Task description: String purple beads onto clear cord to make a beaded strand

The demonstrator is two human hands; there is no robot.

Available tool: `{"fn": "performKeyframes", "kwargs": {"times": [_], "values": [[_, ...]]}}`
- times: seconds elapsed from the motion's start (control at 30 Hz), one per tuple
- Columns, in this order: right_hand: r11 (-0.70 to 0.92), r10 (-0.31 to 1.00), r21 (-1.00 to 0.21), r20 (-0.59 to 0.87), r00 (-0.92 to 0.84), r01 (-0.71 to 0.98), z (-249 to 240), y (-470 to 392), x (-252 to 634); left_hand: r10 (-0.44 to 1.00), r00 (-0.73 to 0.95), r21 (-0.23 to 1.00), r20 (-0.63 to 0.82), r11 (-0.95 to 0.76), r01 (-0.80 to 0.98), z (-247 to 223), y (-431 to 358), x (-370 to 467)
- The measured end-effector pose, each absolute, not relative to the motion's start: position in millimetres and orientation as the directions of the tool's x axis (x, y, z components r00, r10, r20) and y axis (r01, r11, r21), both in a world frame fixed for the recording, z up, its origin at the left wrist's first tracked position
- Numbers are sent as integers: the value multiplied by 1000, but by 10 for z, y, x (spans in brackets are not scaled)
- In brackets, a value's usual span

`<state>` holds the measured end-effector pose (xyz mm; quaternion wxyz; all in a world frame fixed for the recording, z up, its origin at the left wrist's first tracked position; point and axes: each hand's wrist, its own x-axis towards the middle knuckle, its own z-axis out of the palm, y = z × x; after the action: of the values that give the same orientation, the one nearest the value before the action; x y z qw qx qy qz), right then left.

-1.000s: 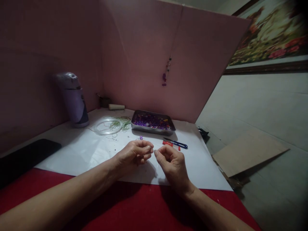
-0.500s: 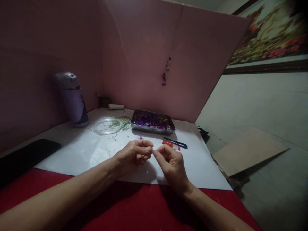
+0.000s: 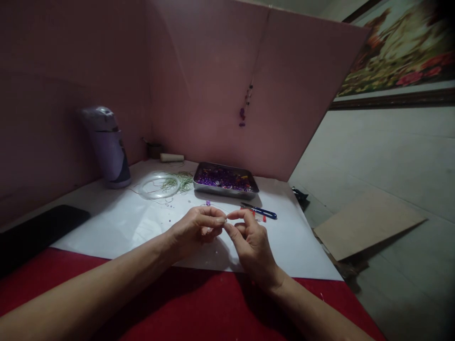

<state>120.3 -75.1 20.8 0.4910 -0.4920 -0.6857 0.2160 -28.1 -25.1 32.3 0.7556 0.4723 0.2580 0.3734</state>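
Observation:
My left hand (image 3: pixel 199 225) is pinched closed above the white sheet (image 3: pixel 302 251), on something tiny and pale at its fingertips that is too small to name. My right hand (image 3: pixel 254 244) meets it there, its thumb and index finger slightly apart around the same spot. Behind the hands stands a metal tray (image 3: pixel 225 192) of purple beads with a few other colours. A dark blue thread cutter (image 3: pixel 263 211) lies beyond my right hand, beside a red and clear item (image 3: pixel 264 219) partly hidden by the fingers. A small purple piece (image 3: pixel 208 202) lies behind my left hand.
A clear ring-shaped coil (image 3: pixel 159 185) and green threads (image 3: pixel 183 181) lie left of the tray. Further left are a purple bottle (image 3: pixel 112 154) and a black flat object (image 3: pixel 42 232). Beads hang on a string (image 3: pixel 242 113) before the pink panel (image 3: pixel 206 94).
My right index finger has lifted and stretched toward my left fingertips, and its thumb has shifted slightly left. The red item is now more covered. My left hand has barely moved.

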Motion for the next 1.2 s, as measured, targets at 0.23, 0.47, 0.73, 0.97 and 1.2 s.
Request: {"fn": "performKeyframes", "kwargs": {"times": [0.23, 0.47, 0.73, 0.97, 1.2], "values": [[418, 884, -783, 467, -9, 461, 189, -715, 1192, 813, 575, 854, -98, 365, -371, 343, -253, -283], [380, 902, -812, 431, 15, 443, 200, -724, 1186, 830, 551, 872, -91, 334, -359, 318, -234, -278], [384, 903, -817, 429, 9, 429, 170, -712, 1192, 834, 548, 887, -62, 298, -353, 326, -259, -273], [416, 888, -787, 460, -16, 455, 161, -695, 1207, 858, 506, 943, -90, 237, -234, 311, -248, -256], [386, 894, -856, 439, 89, 343, 211, -670, 1248, 947, 318, 960, -50, 133, -246, 310, -212, -267]]}}
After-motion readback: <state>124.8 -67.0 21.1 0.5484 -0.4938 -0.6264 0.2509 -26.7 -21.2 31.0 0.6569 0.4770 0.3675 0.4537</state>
